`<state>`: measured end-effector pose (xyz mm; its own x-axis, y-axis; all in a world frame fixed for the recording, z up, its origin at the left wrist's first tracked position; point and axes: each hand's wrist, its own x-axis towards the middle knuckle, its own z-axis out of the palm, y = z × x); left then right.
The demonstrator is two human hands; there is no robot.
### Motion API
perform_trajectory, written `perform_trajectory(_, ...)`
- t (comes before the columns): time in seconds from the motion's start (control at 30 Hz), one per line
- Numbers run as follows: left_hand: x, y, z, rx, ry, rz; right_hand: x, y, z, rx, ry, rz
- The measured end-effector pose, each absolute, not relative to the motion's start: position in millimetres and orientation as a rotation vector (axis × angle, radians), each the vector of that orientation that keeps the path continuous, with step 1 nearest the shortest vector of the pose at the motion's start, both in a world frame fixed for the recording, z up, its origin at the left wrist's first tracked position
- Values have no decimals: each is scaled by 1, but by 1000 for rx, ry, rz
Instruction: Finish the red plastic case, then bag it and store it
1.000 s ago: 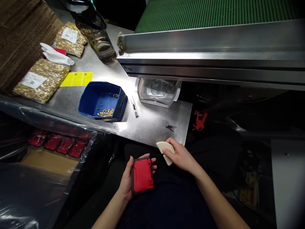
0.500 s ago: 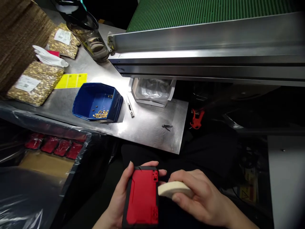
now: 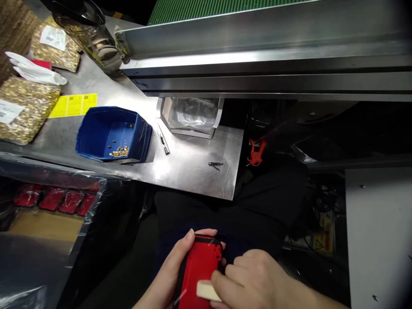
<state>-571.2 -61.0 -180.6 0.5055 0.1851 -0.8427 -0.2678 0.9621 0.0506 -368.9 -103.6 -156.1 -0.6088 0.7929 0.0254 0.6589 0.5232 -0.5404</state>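
My left hand [image 3: 175, 266] is wrapped round a red and black case [image 3: 198, 262], with the thumb along its left edge and fingertips showing past the far end and right side. In my right hand [image 3: 249, 279] is a cream-coloured pad [image 3: 207, 291], pinched between thumb and fingers. The pad lies over the red face of the case and seems to touch it. The near end of the case runs out of the picture. Both hands are low in view, above my dark-clothed lap.
A blue bin [image 3: 112, 133] with small brass pieces stands on the metal table [image 3: 189, 171]. Near it are a utility knife [image 3: 163, 139], nippers [image 3: 215, 164], a white bin [image 3: 193, 116] and bags of brass parts [image 3: 28, 107]. A lined box [image 3: 54, 219] holds several wrapped red cases. A metal-edged green conveyor [image 3: 206, 10] crosses behind.
My right hand has moved the cream pad from the right edge of the case onto its red face. The case sits lower in view, and the whole scene has shifted left.
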Motion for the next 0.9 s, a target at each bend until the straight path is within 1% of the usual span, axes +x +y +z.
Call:
perform_trajectory(0.07, -570, -59, -181, -103, 1036, 247, -368, -100, -154, -1279, -2483, 736)
perform_trajectory(0.2, -573, -55, -182, -175, 972, 196, -365, -100, -151, -1335, -2486, 913)
perform_trajectory(0.33, -577, -55, -182, -154, 930, 204, -369, -107, -156, -1344, -2507, 815)
perform_trajectory(0.5, -576, -55, -179, -65, 1012, 192, -362, -102, -151, -1441, -2360, 1117)
perform_trajectory(0.67, -575, -55, -183, -94, 957, 202, -361, -99, -145, -1428, -2357, 1050)
perform_trajectory(0.8, -576, -55, -185, -37, 970, 212, -361, -92, -139, -1483, -2392, 1240)
perform_trajectory(0.9, -576, -55, -182, 36, 965, 237, -362, -89, -136, -1428, -2458, 1224)
